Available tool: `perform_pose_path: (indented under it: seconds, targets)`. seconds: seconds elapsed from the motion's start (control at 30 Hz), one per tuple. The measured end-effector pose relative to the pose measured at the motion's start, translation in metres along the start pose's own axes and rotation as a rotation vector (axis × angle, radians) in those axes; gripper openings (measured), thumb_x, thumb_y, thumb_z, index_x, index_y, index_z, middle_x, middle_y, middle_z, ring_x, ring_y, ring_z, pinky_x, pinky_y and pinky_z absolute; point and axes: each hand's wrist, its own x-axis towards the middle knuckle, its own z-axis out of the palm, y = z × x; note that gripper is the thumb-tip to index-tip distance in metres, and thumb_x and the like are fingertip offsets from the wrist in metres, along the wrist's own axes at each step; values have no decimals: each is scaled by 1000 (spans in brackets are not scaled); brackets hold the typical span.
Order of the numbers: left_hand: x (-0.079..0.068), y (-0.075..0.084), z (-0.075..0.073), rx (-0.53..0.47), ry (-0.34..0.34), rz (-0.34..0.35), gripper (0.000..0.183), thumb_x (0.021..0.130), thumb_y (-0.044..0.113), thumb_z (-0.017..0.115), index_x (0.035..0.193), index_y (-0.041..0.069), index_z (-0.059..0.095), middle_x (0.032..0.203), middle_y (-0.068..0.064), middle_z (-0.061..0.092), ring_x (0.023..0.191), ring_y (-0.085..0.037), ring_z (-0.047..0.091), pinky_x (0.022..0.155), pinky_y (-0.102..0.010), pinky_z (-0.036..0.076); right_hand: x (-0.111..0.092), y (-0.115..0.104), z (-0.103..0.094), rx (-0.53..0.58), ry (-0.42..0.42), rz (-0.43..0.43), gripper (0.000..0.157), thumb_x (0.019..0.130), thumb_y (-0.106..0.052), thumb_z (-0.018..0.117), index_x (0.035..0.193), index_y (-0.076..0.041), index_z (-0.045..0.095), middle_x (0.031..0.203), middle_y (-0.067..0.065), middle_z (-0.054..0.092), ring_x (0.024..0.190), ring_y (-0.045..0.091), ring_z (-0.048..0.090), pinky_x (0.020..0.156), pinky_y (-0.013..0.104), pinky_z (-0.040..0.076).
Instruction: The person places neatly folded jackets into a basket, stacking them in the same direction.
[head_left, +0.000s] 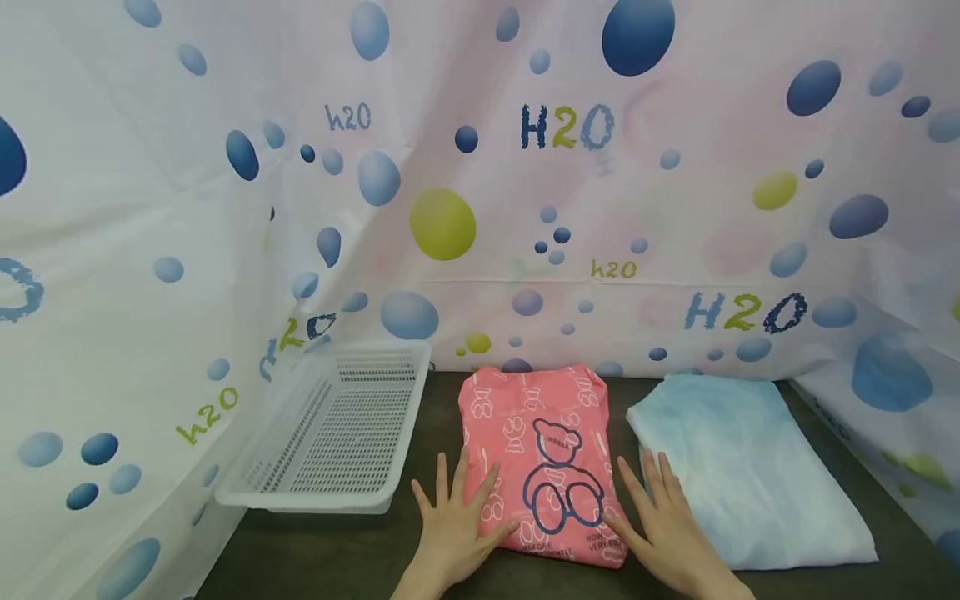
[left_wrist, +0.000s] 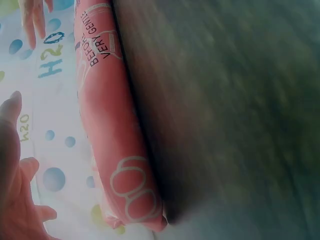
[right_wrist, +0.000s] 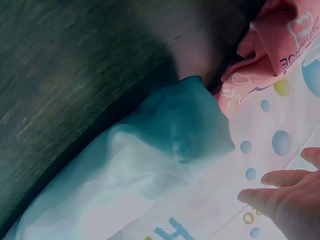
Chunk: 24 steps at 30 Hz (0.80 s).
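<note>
A folded pink garment (head_left: 498,467) with a dark blue bear print and white bear outlines lies on the table between my hands. My left hand (head_left: 453,533), fingers spread, is over its lower left edge. My right hand (head_left: 667,533) has its fingers spread too, with the thumb by the pink garment's right edge and the other fingers overlapping a folded pale blue garment (head_left: 757,475). In the left wrist view the left hand (left_wrist: 17,185) appears beside the pink garment (left_wrist: 107,100). The right wrist view has the right hand (right_wrist: 290,200) beyond the blue garment (right_wrist: 150,145).
On the left stands a white slatted plastic basket (head_left: 397,433), tilted against the curtain side. A white curtain (head_left: 675,225) with blue and green dots and H2O lettering hangs behind and around the dark table (head_left: 315,554).
</note>
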Motion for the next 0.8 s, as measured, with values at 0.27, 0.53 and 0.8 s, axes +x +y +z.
perform_pose_path:
  seconds: [0.27,0.53,0.8]
  targets:
    - [-2,-1,-7,-35,4,1,76,80,73,39,144,35,25,153,-10,6,136,-45,1,91,-77,3,0,1,-2,4,-16,21,77,86,-52,51,144,-9,26,149,27,7,137,38,-13,102,66,10]
    - [1,-6,-8,-90,-25,5,75,81,71,39,145,35,22,153,-11,8,136,-44,6,93,-75,11,3,2,-2,20,-20,12,72,87,-51,51,145,-15,26,148,27,11,136,44,-2,97,69,16]
    - [17,-22,-1,-255,-120,-17,75,83,66,43,145,28,24,151,-16,12,135,-47,8,92,-73,20,16,1,2,74,-126,84,75,88,-58,44,146,-17,22,149,26,13,133,49,9,89,74,21]
